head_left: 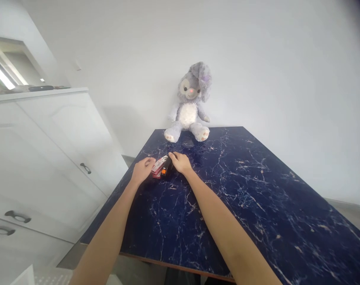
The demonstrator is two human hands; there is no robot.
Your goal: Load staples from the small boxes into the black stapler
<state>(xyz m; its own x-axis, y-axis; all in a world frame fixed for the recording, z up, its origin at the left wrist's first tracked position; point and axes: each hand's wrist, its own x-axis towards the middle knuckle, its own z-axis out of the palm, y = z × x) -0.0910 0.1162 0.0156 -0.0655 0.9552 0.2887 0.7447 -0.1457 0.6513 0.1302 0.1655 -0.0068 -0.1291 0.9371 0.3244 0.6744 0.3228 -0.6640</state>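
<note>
A red-and-white box (160, 164) lies on the far left part of the counter (227, 213), slanting up and to the right, with a red edge showing just below it; whether that edge belongs to a second box is too small to tell. Right beside it is a black box (168, 163) with an orange patch (163, 171) near its lower end, tilted the same way. The left hand (143, 169) is at the left side of the red-and-white box, its fingers bent toward it; I cannot tell whether its grip is closed on the box. The right hand (180, 162) is at the upper right of the black box, with the thumb by its top end; the other fingers are partly hidden, so I cannot tell whether this grip is grasping it. Both bare forearms reach in from the bottom. The counter is dark blue with white, marble-like veins. Beyond the hands, a gray plush rabbit (188, 114) with a white belly sits at its far edge, against the pale wall (275, 79). To the left stands a white cabinet (49, 138) with dark handles (85, 168).
</note>
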